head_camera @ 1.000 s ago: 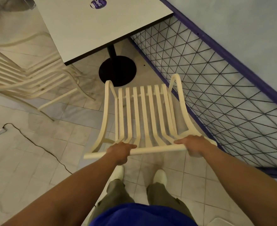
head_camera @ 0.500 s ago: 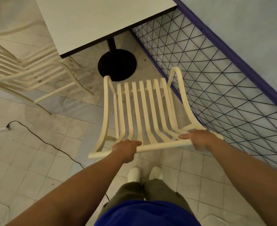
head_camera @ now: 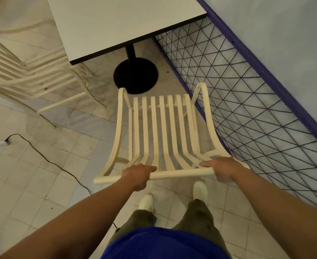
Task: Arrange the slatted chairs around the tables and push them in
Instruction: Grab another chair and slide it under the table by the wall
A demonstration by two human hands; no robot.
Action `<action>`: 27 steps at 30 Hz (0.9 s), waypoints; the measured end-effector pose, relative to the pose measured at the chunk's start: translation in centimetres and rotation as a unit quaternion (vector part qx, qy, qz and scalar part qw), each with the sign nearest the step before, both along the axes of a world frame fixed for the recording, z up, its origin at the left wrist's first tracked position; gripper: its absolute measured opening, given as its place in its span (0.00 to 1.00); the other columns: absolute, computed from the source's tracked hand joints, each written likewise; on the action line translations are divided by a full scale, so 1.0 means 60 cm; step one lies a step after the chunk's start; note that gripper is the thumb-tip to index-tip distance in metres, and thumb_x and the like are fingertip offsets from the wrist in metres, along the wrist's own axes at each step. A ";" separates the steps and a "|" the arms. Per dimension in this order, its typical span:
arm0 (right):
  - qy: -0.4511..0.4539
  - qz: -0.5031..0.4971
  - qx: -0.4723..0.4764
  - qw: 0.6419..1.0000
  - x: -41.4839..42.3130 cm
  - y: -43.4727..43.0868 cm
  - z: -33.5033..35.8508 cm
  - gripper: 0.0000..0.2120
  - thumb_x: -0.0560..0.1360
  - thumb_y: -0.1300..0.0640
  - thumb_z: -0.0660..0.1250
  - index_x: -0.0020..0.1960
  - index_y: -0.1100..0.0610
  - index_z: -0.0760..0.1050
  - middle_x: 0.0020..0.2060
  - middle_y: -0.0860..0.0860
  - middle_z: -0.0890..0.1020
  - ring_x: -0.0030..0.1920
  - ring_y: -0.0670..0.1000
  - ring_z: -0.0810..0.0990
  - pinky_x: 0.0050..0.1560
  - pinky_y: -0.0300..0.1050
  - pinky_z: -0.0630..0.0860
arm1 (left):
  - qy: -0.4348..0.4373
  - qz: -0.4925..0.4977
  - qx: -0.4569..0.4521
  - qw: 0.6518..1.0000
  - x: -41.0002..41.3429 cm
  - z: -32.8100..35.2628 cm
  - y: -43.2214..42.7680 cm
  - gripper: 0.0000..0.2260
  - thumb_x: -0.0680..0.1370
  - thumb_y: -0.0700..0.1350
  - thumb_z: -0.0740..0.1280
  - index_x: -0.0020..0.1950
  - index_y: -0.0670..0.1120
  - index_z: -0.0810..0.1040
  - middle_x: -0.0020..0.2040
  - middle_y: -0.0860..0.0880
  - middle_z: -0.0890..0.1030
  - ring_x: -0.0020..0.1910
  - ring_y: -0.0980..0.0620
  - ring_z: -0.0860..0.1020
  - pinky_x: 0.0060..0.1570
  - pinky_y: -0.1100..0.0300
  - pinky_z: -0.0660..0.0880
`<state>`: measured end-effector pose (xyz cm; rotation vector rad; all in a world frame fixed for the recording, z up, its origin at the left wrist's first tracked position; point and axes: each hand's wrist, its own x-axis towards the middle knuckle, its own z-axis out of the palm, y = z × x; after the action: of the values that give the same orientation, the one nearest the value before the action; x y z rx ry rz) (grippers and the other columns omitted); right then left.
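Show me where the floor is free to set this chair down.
Bare tiles lie ahead of the chair, between the round table base and the mesh fence, and to its left, up to the cable. Crowded: the other chair at far left; the fence hugs the right side.

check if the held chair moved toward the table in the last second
No clear move: the chair still overlaps the near edge of the black table base with its left front corner.

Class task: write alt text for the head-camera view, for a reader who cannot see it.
Seen from above, a person's left hand and right hand each grip the top rail of a cream slatted chair facing a white pedestal table. A wire-mesh barrier runs along the right; more slatted chairs stand at the left.
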<state>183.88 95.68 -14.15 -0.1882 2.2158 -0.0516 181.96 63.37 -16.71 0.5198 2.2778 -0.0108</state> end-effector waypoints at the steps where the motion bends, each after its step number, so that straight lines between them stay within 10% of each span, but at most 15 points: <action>1: -0.009 -0.003 -0.008 1.000 -0.001 0.005 -0.003 0.37 0.76 0.63 0.65 0.75 0.34 0.58 0.61 0.51 0.75 0.56 0.55 0.75 0.59 0.54 0.71 | -0.003 0.010 0.002 1.000 0.002 0.000 0.002 0.33 0.79 0.40 0.69 0.78 0.62 0.61 0.63 0.49 0.77 0.57 0.48 0.78 0.58 0.48 0.78; 13: -0.014 0.070 -0.009 0.997 -0.076 0.112 0.000 0.37 0.77 0.65 0.60 0.76 0.34 0.57 0.70 0.54 0.70 0.67 0.60 0.69 0.70 0.64 0.59 | -0.001 0.105 -0.006 0.994 0.023 0.010 0.112 0.33 0.79 0.39 0.67 0.79 0.61 0.60 0.66 0.49 0.76 0.60 0.48 0.77 0.61 0.51 0.76; 27: -0.016 0.131 0.004 0.991 -0.171 0.245 0.010 0.37 0.77 0.64 0.62 0.75 0.33 0.57 0.68 0.52 0.72 0.63 0.58 0.73 0.65 0.57 0.69 | 0.022 0.159 0.006 0.987 0.006 0.009 0.257 0.33 0.78 0.40 0.68 0.78 0.63 0.61 0.63 0.49 0.78 0.56 0.48 0.79 0.58 0.51 0.78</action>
<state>173.64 110.37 -13.57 -0.4693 2.1423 0.0981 182.35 78.81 -16.17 0.1597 2.3807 0.1518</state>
